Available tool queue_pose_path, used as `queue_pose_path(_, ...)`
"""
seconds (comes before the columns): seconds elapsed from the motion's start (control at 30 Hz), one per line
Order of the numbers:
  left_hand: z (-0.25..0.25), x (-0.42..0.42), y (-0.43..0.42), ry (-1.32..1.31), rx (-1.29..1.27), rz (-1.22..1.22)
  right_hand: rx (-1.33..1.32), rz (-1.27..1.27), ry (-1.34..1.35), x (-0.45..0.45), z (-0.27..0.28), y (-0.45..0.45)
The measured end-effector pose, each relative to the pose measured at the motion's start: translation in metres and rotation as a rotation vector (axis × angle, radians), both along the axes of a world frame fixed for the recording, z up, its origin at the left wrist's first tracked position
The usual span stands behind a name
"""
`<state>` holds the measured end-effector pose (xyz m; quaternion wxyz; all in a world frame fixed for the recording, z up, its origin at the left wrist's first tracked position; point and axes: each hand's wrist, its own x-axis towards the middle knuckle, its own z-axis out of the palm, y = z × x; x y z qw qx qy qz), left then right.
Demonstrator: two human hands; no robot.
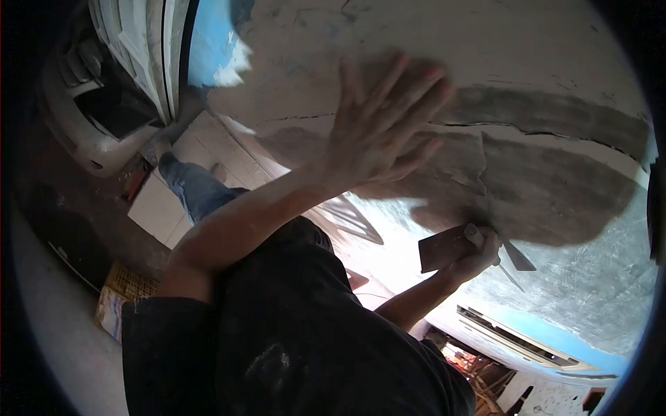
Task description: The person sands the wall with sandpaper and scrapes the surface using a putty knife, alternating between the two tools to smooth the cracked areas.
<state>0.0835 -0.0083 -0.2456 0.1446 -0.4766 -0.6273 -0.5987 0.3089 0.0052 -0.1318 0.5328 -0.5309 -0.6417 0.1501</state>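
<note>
My left hand (385,128) is spread with its back toward me, over the grey-plastered wall (416,28). Its fingers are slightly blurred, and I cannot tell whether the palm touches the surface. Lower on the right, my right hand (482,256) is closed around putty knives (444,249). One broad dark blade sticks out to the left of the fist, and a narrower blade (517,256) points away on the other side. A long crack (513,127) runs across the wall, with darker, damp-looking patches (555,187) above and below it.
Blue paint (211,45) shows at the wall's edge. White stacked plastic chairs (135,41) stand at upper left, beside pale floor tiles (201,142). A yellow crate (132,281) sits at lower left. A slotted vent opening (517,336) is at lower right.
</note>
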Motion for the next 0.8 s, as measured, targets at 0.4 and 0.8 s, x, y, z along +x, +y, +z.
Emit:
queue_pose_path(0.4, -0.052, -0.02, -0.024, 0.16, -0.039, -0.021, 0.064, 0.111, 0.199, 0.024, -0.025, -0.003)
queue_pose_path(0.8, -0.052, -0.012, -0.114, -0.735, -0.864, -0.566, -0.727, 0.744, 0.042, 0.015, -0.067, -0.063)
